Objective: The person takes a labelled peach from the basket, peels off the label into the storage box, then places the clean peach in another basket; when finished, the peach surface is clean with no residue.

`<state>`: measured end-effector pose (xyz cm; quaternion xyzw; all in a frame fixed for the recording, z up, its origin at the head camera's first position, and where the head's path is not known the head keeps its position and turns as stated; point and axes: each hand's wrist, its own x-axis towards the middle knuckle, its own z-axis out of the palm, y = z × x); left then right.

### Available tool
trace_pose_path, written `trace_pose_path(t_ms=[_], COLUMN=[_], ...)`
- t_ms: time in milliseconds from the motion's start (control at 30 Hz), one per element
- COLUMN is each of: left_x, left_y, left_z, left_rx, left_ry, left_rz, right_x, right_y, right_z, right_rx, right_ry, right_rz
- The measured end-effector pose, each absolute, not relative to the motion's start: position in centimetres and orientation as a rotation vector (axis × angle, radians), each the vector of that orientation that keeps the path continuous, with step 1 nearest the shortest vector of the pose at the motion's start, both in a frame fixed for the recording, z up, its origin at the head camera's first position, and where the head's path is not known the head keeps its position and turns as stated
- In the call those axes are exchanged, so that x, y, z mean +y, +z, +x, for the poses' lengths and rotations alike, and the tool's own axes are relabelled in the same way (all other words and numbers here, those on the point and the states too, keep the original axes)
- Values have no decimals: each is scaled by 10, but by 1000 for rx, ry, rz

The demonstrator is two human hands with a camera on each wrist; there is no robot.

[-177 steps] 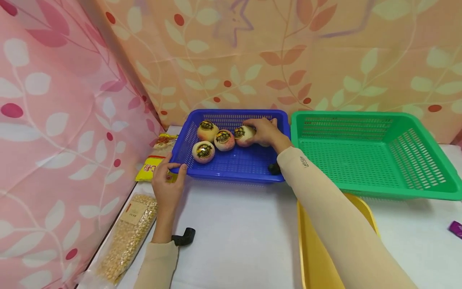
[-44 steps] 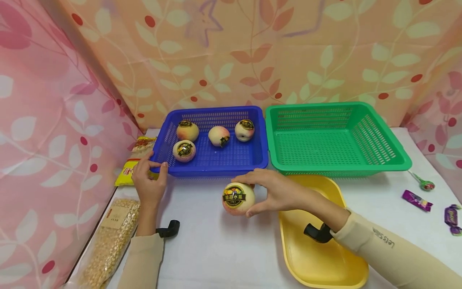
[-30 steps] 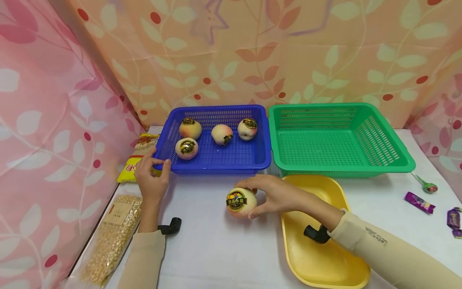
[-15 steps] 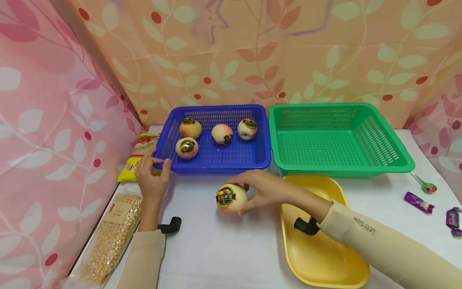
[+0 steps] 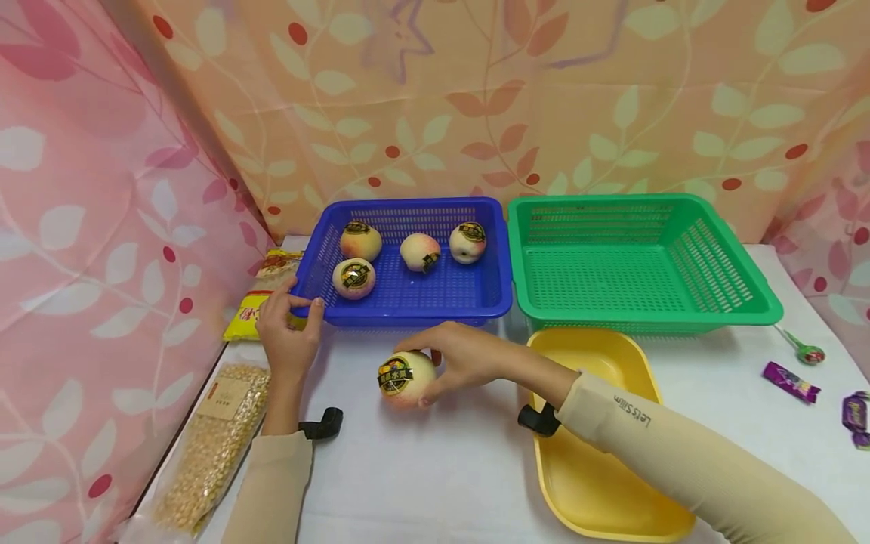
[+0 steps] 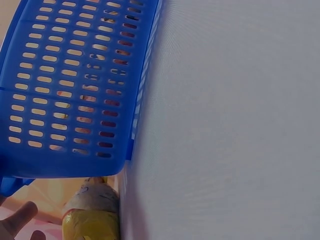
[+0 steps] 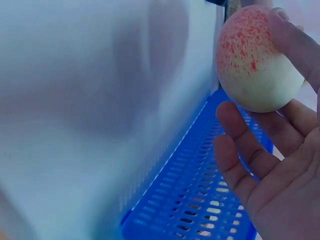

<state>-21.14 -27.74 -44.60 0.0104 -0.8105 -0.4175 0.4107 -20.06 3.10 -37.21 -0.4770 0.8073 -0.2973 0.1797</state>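
Note:
My right hand (image 5: 469,353) grips a pale yellow peach (image 5: 408,380) with a black and gold label, held over the white table in front of the blue basket. Red speckles show on the peach (image 7: 257,62) in the right wrist view, with thumb on one side and fingers on the other. At the front left corner of the blue basket (image 5: 414,311), my left hand (image 5: 288,332) pinches the rim between thumb and fingers. Inside that basket lie several more peaches: two at the left, a middle peach (image 5: 420,252) and a right peach (image 5: 467,243).
A green basket (image 5: 652,316) stands right of the blue one. A yellow tray (image 5: 612,483) lies before it, under my right forearm. Left are a yellow packet (image 5: 245,317) and a bag of beans (image 5: 214,446). A lollipop (image 5: 809,353) and purple candies (image 5: 790,382) lie far right.
My right hand has taken a peach out of the blue basket to its front, and lately shifted left with it. The left hand stays at the basket corner.

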Motion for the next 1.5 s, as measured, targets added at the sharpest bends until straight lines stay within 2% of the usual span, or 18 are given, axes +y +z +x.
trace_pose_path(t_ms=[333, 633, 767, 933, 1033, 1133, 1367, 1500], left_x=[-272, -259, -247, -231, -221, -210, -196, -192], left_y=[-438, -416, -401, -386, -379, -372, -378, -397], left_z=[-211, -209, -202, -189, -180, -170, -158, -165], left_rx=[-2036, -1924, -1896, -1973, -2164, -2537, -3377, -3410], left_ry=[-1009, -923, -941, -1065, -1132, -1139, -875, -960], left_rz=[-19, -171, -294, -593, -771, -841, -558, -677], right_x=[30, 29, 30, 34, 37, 39, 38, 40], right_y=[-380, -389, -392, -390, -387, -385, -386, -386], right_z=[-212, -215, -217, -221, -224, -225, -226, -225], right_rx=[2238, 2175, 2133, 2110, 2129, 2146, 2160, 2200], right_ry=[-814, -770, -741, -686, -632, -589, -563, -528], right_rz=[-1329, -1323, -1294, -1261, -1235, -1200, -1186, -1182])
